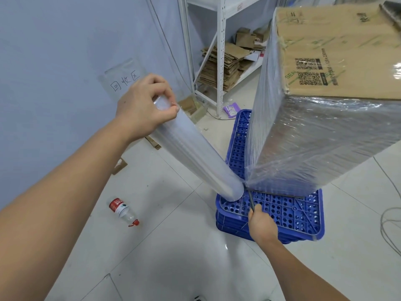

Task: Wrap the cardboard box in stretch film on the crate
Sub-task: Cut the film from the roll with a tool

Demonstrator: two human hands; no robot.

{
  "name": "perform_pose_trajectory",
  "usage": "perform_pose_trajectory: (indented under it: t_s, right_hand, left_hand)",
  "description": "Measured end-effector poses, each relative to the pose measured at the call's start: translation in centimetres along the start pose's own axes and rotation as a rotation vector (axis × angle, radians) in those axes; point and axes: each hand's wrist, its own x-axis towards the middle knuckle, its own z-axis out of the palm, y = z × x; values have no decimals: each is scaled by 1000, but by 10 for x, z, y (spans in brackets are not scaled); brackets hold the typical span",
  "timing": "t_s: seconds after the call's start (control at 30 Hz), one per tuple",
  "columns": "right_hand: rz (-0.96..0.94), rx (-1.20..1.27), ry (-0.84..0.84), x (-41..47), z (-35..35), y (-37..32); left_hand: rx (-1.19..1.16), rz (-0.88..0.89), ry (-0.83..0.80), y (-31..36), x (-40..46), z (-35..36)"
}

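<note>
The wrapping looked well advanced. The cardboard box (338, 61) stood on the blue perforated crate (288, 213), up and to the right of both hands, and its two visible side faces were already covered in several glossy layers of stretch film (303, 144). The top face still showed bare cardboard with printed codes. By my reading the side passes were largely done, and what remained was finishing the band and parting the film from the roll.

The left hand (144, 105) was raised on an outstretched arm, its fingers and thumb curled round the upper end of the stretch film roll (191, 153). The roll slanted down and to the right from that hand, its lower end near the box's bottom corner, just above the crate.

The right hand (261, 224) reached in low, below that corner, fingers closed round a thin dark tool (251, 198) whose tip pointed up at the gathered film; what kind of tool could not be told.

A plastic bottle (122, 210) lay on the tiled floor under the left forearm.
</note>
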Motion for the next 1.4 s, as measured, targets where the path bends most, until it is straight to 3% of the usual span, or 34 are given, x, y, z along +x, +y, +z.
perform_pose_trajectory:
  t_s: [0.23, 0.57, 0.83, 1.03, 1.4]
  right_hand:
    - [-39, 43, 40, 15, -11, -9]
    - [24, -32, -180, 35, -3, -11]
    - [-33, 8, -120, 50, -11, -31]
    - [40, -4, -193, 43, 3, -20]
    - [-35, -71, -193, 58, -18, -31]
  left_hand:
    - [-3, 24, -9, 7, 2, 2]
    - [-9, 23, -19, 8, 7, 3]
    - [-32, 18, -22, 7, 9, 3]
    - [-51, 3, -14, 0, 6, 0]
    - [-53, -11, 7, -5, 1, -1]
